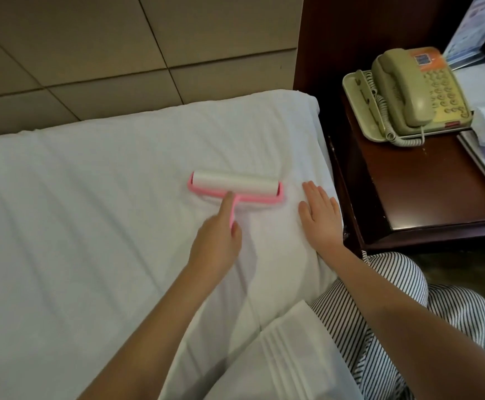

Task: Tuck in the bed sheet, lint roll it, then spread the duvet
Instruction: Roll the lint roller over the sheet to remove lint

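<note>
Lint roller (237,187): a pink plastic frame and a thin pink handle, with a wide white drum of glossy paper on the far side. The drum lies flat on the bed, its axis running left to right.
Bed sheet (91,197): white, smooth woven cloth with soft, shallow creases running slantwise. It covers the mattress to the far edge and wraps over the rounded far right corner.
Roller's place: on the sheet in the far right part of the bed, near that corner. It is just beyond the left hand and a little left of the right hand.
Left hand (216,243): grips the pink handle from the near side with the fingers curled round it. The index finger is stretched along the handle, its tip at the frame.
Right hand (320,215): lies palm down on the sheet with the fingers straight, close together and pointing far. It holds nothing, is apart from the roller and sits near the bed's right edge.
Folded white cloth (279,356): at the near edge between the forearms, with a band of narrow raised pleats. I cannot tell whether it is the duvet.
Striped garment (408,298): thin black and white stripes, near right.
Nightstand (423,183): dark glossy wood, right of the bed.
Telephone (417,93): beige and corded, with a coiled cable, on a beige plastic tray (359,111) on the nightstand.
Headboard (120,53): tan padded panels with dark seams, beyond the bed.
</note>
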`<state>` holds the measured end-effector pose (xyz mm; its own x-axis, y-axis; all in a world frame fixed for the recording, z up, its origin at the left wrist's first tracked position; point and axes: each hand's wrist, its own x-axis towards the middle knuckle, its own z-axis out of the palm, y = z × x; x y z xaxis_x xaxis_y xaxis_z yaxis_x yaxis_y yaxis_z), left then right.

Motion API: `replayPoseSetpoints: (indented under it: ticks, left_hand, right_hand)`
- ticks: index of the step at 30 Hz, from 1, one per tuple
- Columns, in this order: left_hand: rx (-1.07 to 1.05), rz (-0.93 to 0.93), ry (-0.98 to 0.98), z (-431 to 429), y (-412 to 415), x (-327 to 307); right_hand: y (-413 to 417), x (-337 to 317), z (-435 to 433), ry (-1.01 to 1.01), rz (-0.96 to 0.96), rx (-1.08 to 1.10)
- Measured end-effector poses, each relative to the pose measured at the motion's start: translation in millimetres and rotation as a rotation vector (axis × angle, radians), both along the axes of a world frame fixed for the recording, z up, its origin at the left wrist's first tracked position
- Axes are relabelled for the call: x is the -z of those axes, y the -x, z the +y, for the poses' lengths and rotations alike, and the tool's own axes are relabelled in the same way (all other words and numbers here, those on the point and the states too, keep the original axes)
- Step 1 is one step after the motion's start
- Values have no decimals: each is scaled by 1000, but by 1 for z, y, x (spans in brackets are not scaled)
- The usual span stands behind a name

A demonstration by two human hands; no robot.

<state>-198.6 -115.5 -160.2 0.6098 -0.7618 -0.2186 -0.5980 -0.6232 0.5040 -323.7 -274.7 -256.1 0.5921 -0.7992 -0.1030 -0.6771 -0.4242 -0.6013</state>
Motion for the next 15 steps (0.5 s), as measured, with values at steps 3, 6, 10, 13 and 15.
replayPoseSetpoints:
  ticks: [3, 6, 10, 13, 15]
  left_hand:
    - [28, -12, -25, 10, -2, -2]
    - [23, -50, 35, -40, -31, 1]
    - [-13, 2, 71, -90, -47, 0]
    - [23, -43, 123, -63, -35, 8]
    - [52, -85, 144, -27, -22, 14]
  right_hand:
    - [-1, -1, 1, 14, -4, 8]
    - [-1, -7, -2, -8, 19, -13]
    - [-1, -16, -8, -3, 86, -83]
    - [-3, -17, -9, 30, 102, -86]
    - [-5, -14, -6, 54, 99, -62]
